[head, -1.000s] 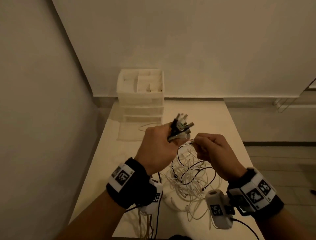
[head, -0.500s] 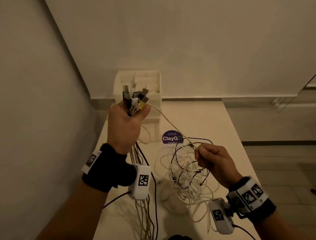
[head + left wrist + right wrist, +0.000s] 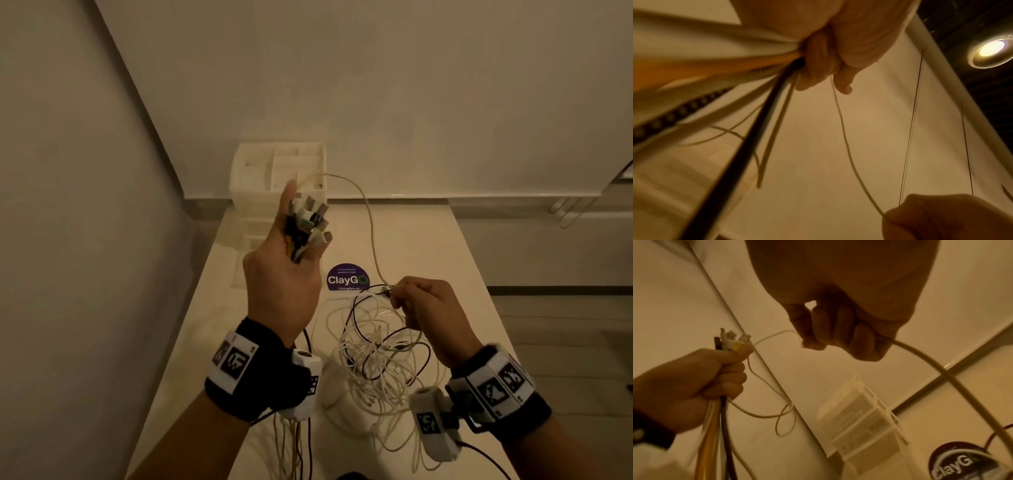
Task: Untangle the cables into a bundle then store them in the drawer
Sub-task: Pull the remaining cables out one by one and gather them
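Note:
My left hand (image 3: 287,267) is raised above the table and grips a bunch of cable plugs (image 3: 308,219) that stick out past its fingers; the cables (image 3: 748,84) hang down from the fist. One thin white cable (image 3: 368,212) arcs from that bunch to my right hand (image 3: 421,308), which pinches it low over a tangle of white and black cables (image 3: 373,356) on the table. The same left fist with plugs (image 3: 731,342) shows in the right wrist view, and the right hand's fingers (image 3: 836,331) curl round the white cable (image 3: 937,373). A white drawer unit (image 3: 277,178) stands at the table's far end.
The white table (image 3: 219,308) runs along a wall on the left. A round purple ClayGo sticker (image 3: 347,277) lies between the drawer unit and the tangle. More cables hang over the table's near edge (image 3: 291,445). Floor lies to the right.
My left hand first rose to the upper left with the plug bunch, then came back toward the middle. The white cable between the hands went from taut to a slack arc.

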Available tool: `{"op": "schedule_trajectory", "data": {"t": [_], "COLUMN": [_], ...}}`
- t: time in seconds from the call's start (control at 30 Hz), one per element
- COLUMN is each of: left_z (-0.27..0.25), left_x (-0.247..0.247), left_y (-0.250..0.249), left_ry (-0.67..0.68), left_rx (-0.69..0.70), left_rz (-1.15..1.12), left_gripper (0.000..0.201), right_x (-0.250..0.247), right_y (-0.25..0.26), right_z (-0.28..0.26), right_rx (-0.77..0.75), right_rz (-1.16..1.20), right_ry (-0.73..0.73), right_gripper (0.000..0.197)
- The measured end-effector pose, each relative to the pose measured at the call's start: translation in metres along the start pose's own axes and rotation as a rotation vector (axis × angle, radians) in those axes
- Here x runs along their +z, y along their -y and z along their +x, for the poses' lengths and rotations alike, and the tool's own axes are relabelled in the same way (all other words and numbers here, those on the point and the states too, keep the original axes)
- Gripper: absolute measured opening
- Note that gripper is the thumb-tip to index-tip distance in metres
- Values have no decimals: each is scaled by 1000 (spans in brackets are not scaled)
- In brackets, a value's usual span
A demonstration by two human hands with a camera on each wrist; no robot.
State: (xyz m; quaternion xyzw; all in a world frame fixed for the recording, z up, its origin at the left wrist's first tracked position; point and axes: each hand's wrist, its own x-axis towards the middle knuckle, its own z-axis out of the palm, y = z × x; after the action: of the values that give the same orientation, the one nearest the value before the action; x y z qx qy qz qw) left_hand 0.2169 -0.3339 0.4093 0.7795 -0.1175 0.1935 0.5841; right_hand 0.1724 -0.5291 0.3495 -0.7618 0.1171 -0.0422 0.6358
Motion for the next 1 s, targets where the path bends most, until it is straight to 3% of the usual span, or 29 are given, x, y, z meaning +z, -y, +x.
{"op": "schedule_trajectory", "data": {"t": [0.07, 0.13, 0.23, 0.3, 0.47, 0.63, 0.73, 0.83, 1.0], "left_z": [-2, -4, -8, -11, -7, 21, 23, 14, 17], "left_x": [1, 3, 14, 22, 22, -4, -10, -9, -31], "left_y": [-3, -9, -6, -2, 6, 8, 8, 6, 13], "left_ry": [-3, 103, 350, 398, 249, 70, 123, 251, 306], "left_rx": [100, 147, 138, 108, 0, -52, -52, -159, -253], "left_rz": [19, 21, 139, 170, 45, 29, 62, -55, -260], "left_gripper": [70, 61, 19, 3, 7, 13, 20, 19, 19], "right_x": [-1, 1, 5, 4, 2, -2, 2, -4, -37], "right_y": [7, 15, 29, 40, 40, 5, -11, -17, -10], "right_z": [4, 3, -6, -10, -11, -24, -36, -53, -107], "right_rx": [51, 38, -30, -61, -71, 1, 27, -8, -49], "right_rz": [27, 23, 133, 247, 303, 314, 285, 271, 95], "right_ry": [-40, -13, 119, 189, 242, 225, 263, 270, 228], "right_gripper": [26, 24, 24, 25, 31, 29, 25, 27, 58]}}
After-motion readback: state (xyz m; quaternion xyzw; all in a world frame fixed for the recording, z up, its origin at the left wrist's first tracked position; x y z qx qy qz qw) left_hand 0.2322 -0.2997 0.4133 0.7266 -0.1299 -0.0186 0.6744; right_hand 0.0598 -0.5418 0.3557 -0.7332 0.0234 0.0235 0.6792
